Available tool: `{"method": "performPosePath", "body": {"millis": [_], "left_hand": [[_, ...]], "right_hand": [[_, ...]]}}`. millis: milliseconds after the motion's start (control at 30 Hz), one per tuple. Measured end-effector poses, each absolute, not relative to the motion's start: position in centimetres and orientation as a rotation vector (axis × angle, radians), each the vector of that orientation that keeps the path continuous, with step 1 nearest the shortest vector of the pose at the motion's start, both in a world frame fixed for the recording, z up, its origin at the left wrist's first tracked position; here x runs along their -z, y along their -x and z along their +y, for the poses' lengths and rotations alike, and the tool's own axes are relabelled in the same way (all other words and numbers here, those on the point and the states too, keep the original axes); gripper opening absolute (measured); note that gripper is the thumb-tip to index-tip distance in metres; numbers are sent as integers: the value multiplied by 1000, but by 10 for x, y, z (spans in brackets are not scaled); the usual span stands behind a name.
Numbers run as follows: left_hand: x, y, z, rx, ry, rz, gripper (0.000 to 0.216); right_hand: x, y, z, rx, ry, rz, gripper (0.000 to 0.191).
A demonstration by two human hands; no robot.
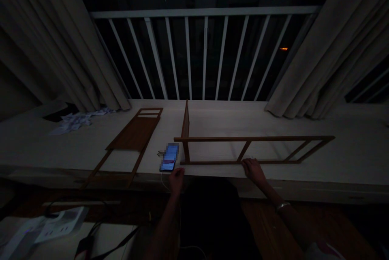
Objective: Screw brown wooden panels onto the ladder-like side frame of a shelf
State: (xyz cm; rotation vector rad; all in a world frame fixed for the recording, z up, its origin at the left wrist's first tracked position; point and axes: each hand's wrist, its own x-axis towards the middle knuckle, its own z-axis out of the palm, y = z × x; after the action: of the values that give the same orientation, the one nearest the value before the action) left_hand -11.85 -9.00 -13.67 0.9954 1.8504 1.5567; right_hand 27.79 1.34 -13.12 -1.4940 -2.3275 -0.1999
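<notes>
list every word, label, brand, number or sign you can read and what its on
No text is readable.
Smartphone screen: lit but pixelated.
Orange light beyond the railing: too small to read.
Power strip: too blurred to read any marking.
Wooden frame: none visible.

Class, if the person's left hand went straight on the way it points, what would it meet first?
The left hand would probably meet the ladder-like wooden frame first, at its lower rail near the left end; the dim picture leaves depth unclear.
</notes>
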Motion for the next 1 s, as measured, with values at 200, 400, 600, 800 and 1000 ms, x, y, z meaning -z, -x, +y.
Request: {"method": "performPosePath", "body": {"millis": [200,400,600,800,1000], "left_hand": [[135,124,-92,-1476,-913,1816,29],[126,123,-96,-1367,-812,1683,34],[119,109,-96,-1285,-773,1566,33],[118,112,-98,-1256,-783,1581,30],[121,121,-89,-1207,-861,1649,26]], "right_hand": [[114,-265,-10,224,1458,-2171,29],[90,-202,-54,-133,1258,-2312,24],[64,-97,-74,-441,841,-2594,31],[80,-44,-72,-666,831,-2433,23],[102,-29,-56,-656,937,-2282,18]]}}
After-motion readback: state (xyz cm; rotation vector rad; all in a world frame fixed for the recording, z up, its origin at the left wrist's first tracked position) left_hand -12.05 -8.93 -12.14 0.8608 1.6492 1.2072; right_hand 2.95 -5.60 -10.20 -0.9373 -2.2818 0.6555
